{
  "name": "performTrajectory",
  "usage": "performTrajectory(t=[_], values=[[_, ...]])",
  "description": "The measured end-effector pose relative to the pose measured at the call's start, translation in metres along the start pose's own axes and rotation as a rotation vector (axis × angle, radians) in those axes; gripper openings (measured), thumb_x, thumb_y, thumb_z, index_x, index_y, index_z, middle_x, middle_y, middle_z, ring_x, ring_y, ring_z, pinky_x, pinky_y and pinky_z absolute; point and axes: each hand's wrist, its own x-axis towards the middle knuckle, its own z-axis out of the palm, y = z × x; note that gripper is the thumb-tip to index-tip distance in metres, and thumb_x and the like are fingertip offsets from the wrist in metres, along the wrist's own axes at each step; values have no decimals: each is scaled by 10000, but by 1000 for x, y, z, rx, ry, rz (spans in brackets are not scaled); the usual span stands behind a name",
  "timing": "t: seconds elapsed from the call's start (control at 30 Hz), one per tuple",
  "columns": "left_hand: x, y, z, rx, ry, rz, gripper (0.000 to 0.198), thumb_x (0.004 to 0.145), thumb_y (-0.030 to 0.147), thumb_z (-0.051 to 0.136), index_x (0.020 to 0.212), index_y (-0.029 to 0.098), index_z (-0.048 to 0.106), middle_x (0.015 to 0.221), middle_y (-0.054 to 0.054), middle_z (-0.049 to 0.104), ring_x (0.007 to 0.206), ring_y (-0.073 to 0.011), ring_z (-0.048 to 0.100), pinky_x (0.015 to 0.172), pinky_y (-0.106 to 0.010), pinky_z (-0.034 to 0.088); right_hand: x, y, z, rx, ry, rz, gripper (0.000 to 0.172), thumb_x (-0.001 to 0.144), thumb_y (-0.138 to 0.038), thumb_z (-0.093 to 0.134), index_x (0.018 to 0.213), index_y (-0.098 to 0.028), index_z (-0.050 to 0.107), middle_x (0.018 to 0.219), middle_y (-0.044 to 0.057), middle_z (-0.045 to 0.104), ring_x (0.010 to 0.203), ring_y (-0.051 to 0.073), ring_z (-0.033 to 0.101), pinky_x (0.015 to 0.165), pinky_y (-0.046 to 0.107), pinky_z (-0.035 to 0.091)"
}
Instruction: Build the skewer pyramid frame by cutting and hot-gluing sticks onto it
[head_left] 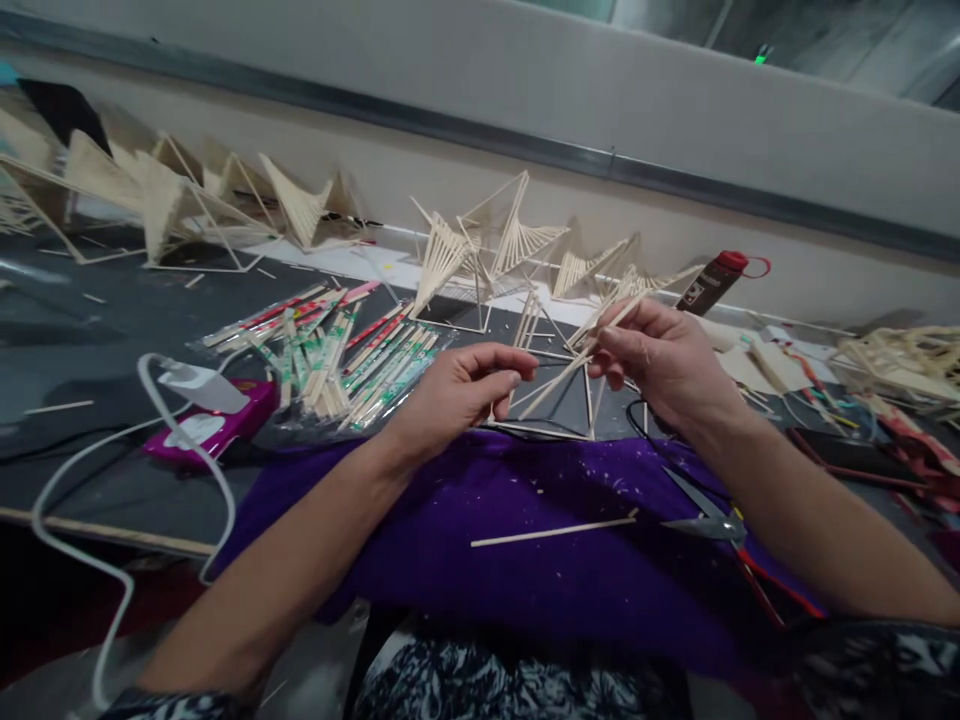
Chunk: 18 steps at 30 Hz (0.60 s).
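My right hand (660, 360) pinches thin wooden sticks (559, 380) between thumb and fingers; they slant down to the left, and more stick ends show above the hand. My left hand (480, 385) is curled with thumb and fingers close together, beside the lower stick ends; what it holds, if anything, is hidden. Beneath both hands stands a frame of glued sticks (591, 400), partly covered by them. A loose stick (551, 533) lies on the purple cloth (450, 560) nearest me. Scissors (709, 525) with open blades rest under my right forearm.
Packets of wrapped chopsticks (390, 370) lie left of centre. A white charger (206, 388) with its cable sits on a magenta box (255, 415). Several stick models (450, 255) line the wall. A red-capped bottle (712, 280) leans at the back right; a dark phone (855, 455) lies at right.
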Motion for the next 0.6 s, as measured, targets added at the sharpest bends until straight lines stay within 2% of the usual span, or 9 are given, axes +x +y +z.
performTrajectory(t=[0.13,0.23,0.33,0.4,0.47,0.53,0.6], values=[[2,-3,10,-147,-128,-23,425,729,187,626,1150,208,569,1161,-61,583,589,-44,561,431,-156,353,2,-4,12,184,2,-10,173,739,-318,688,799,-212,565,740,-22,632,569,81,596,431,183,416],[-2,-1,29,-208,-223,15,520,728,250,646,1226,245,496,1239,-73,527,662,-85,612,439,-170,389,2,-3,25,263,16,-65,176,745,-324,682,808,-226,550,735,-39,625,593,80,598,479,190,456],[0,3,49,-164,-261,-6,345,775,393,593,1043,177,564,1062,-69,588,586,-93,597,395,-180,359,-4,1,40,285,30,-138,159,750,-303,681,812,-230,554,772,-38,634,647,90,619,537,206,496],[3,6,58,-80,-182,-11,329,822,466,507,852,146,578,825,-33,598,498,-72,529,393,-186,334,-9,2,46,294,9,-158,136,761,-287,672,814,-228,561,784,-34,637,654,94,622,542,211,506],[0,9,63,40,-123,26,381,864,465,432,701,143,553,624,10,526,459,-57,448,431,-189,328,-13,-1,46,304,1,-160,120,769,-278,664,820,-230,567,781,-31,638,654,95,625,531,208,505],[-16,12,65,188,-201,81,419,896,415,388,608,145,526,534,25,465,480,-58,418,490,-189,338,-14,-8,37,290,50,-173,121,764,-279,668,822,-235,573,778,-34,641,655,95,627,525,204,503],[-46,13,63,327,-397,112,427,914,352,363,574,144,516,536,22,475,520,-63,441,536,-186,348,-15,-20,20,252,154,-214,118,753,-276,675,809,-235,580,765,-36,645,638,88,621,516,200,494]])
